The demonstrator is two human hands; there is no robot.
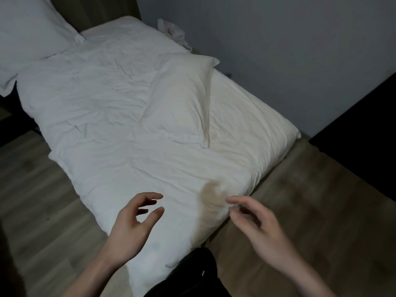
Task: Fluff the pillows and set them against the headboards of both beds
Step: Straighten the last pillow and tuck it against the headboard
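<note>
White bedding fills the view as we stand at the near corner of a bed (120,168), both hands raised over its crumpled sheet (90,88). Our left hand (130,228) hovers above the corner with its fingers loosely spread and gripping nothing; our right hand (257,228) hangs beside the mattress edge over the floor (321,211), fingers likewise relaxed and empty. Neither touches a pillow.

One pillow (182,99) lies flat in the middle of the bed, nearer the wall (278,39) side and well apart from our hands. We judge it still waiting for its turn: it sags, creased and dented, with a yellowish tinge along its seam and far corner, and it looks soft and limp enough to fold if lifted by one end. A second pillow (27,28) sits at the top left of the frame, plumper and tilted up; whether it leans on a headboard we cannot tell, since no headboard shows clearly. A brownish stain marks the sheet between our hands.

By our reading the job is partly done at best: the middle pillow needs picking up, shaking out and propping at the head of the bed. The second bed is out of view, so its state is unknown to us.
</note>
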